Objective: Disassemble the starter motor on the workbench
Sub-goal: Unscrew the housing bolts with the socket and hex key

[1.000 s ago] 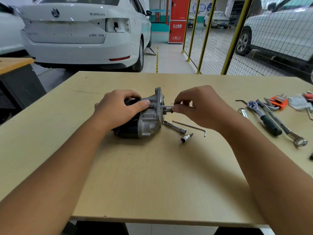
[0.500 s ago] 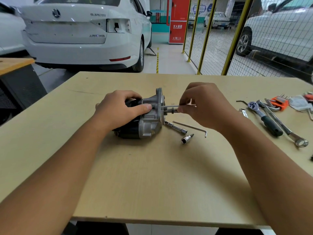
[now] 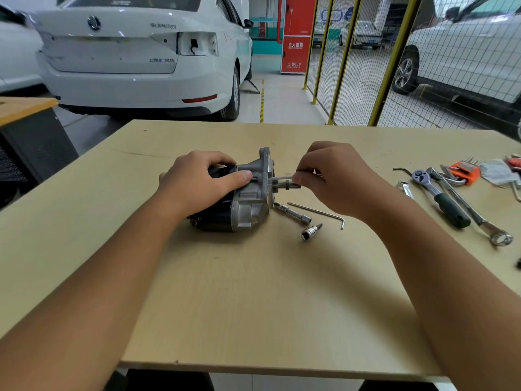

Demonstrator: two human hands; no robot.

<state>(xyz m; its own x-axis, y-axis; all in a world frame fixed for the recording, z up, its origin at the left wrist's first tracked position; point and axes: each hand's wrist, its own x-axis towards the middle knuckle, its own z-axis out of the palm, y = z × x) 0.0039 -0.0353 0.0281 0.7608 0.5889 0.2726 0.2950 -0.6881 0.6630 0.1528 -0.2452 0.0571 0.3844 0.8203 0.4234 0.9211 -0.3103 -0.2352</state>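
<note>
Starter motor [image 3: 239, 201] is lying on its side near the middle of the workbench [image 3: 253, 306], black body toward nine o'clock and grey metal nose toward three o'clock. The person's left hand [image 3: 203, 187] is resting over the top of it, fingers curled round the housing and the thumb pressing flat along the grey casting. At three o'clock from the nose, the right hand [image 3: 332, 179] is pinching a thin bolt [image 3: 282, 180] between thumb and fingertips where it sticks out of the flange.

It looks heavy and stiff, a solid lump that will not flex, though the round body could roll. The ribbed grey casting seems the safest place to hold; the smooth black barrel looks slippery.

Just beside the nose, toward five o'clock, a socket extension [image 3: 293, 212], a hex key [image 3: 318, 212] and a small socket bit [image 3: 310, 232] are lying loose. Well apart at three o'clock, a ratchet [image 3: 439, 197] and a spanner [image 3: 479, 218] are resting.
</note>
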